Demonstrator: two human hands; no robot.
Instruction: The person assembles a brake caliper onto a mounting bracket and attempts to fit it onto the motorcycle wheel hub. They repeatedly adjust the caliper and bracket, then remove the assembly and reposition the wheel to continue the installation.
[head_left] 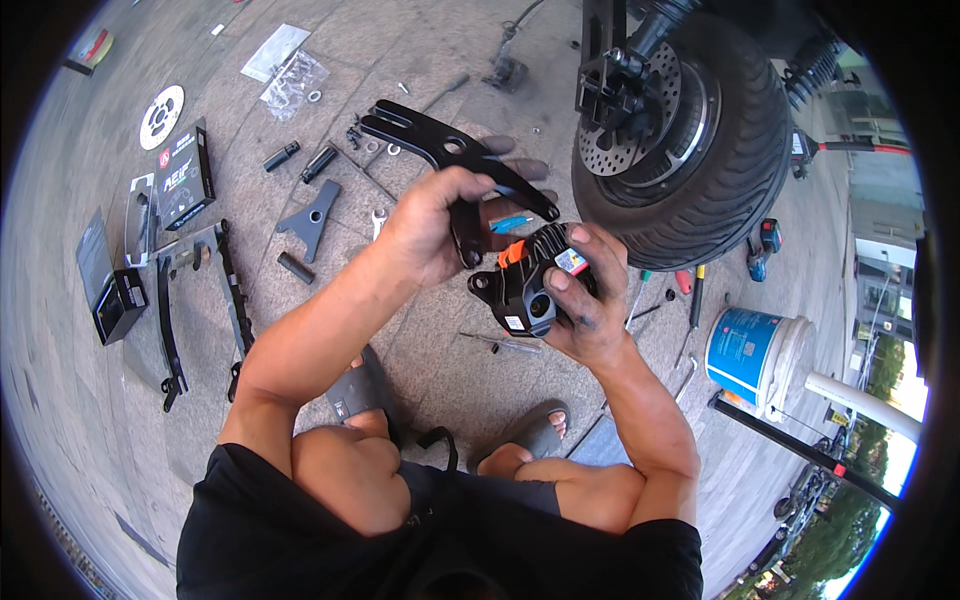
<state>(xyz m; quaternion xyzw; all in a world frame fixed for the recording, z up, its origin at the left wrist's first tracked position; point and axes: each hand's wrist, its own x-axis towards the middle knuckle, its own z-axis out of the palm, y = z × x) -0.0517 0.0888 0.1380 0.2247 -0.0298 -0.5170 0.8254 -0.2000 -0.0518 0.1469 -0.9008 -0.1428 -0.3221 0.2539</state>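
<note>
Head view: closest is the person's black shirt (430, 550), cut off by the bottom edge, with bent knees (345, 480) and grey sandals (535, 432) past it; the left sandal is partly hidden by the leg. Over the stone ground (430, 370), the left hand (440, 215) has its grip wrapped around a black bracket (430, 143) with long prongs, and some of the fingers are hidden behind it. The right hand (597, 312) has its grip around a black brake caliper (515, 295) with an orange bit (512, 254), just beside the bracket. Fingers cover part of the caliper, and I cannot tell if the two parts touch. A small blue thing (512, 224) peeks out by them, too covered to name. A grey Y-shaped plate (312, 222) lies on the ground to the left. On the right stands a white bucket (786, 350) with a blue label (742, 352); what is in it does not show. Far to the left is an open black box (122, 312), too dark inside to see into. Farther up, another black box (187, 180) hides its inside too, near a round metal disc (162, 117). A big black tyre (740, 165) sits at the upper right, its machine cut off by the top edge. Farthest up, a clear bag (295, 85) shines so much that any bits inside are hard to make out.
</note>
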